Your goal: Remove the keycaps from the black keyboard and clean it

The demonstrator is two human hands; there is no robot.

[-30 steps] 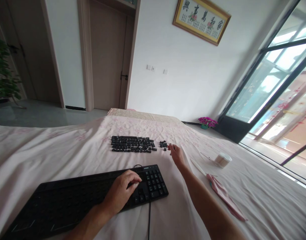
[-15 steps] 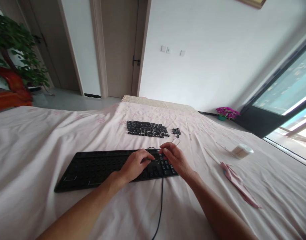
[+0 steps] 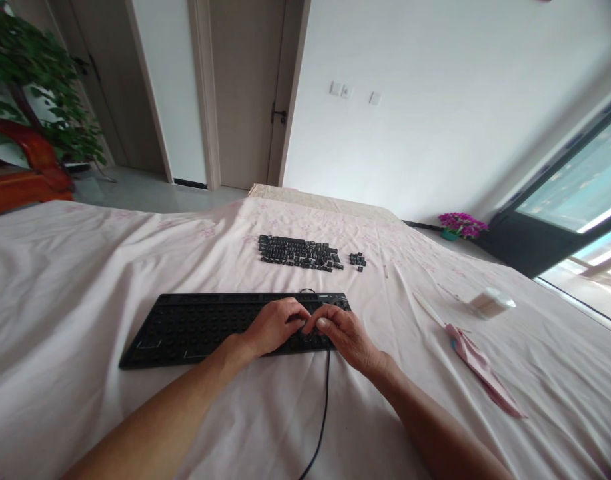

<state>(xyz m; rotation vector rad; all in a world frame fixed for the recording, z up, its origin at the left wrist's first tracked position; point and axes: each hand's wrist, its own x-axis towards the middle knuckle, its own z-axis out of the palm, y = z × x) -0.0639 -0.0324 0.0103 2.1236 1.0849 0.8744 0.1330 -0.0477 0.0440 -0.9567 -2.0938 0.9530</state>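
A black keyboard (image 3: 210,325) lies flat on the pink sheet (image 3: 85,267), its cable (image 3: 323,413) running off toward the camera. Both hands rest on the keyboard's right end, side by side and nearly touching. The left hand (image 3: 278,325) lies palm down with its fingers curled onto the keys. The right hand (image 3: 346,333) is likewise bent over the number-pad part, fingertips pinched close together; it may be gripping something small there, but I cannot tell from this view. Most of the keyboard to the left shows bare sockets with no caps. Farther up the sheet, well apart from the hands, the loose keycaps (image 3: 299,253) lie in rows, with a small cluster (image 3: 358,261) just beside them. To the right lie a round tub (image 3: 491,302) and a pink cloth (image 3: 480,370).
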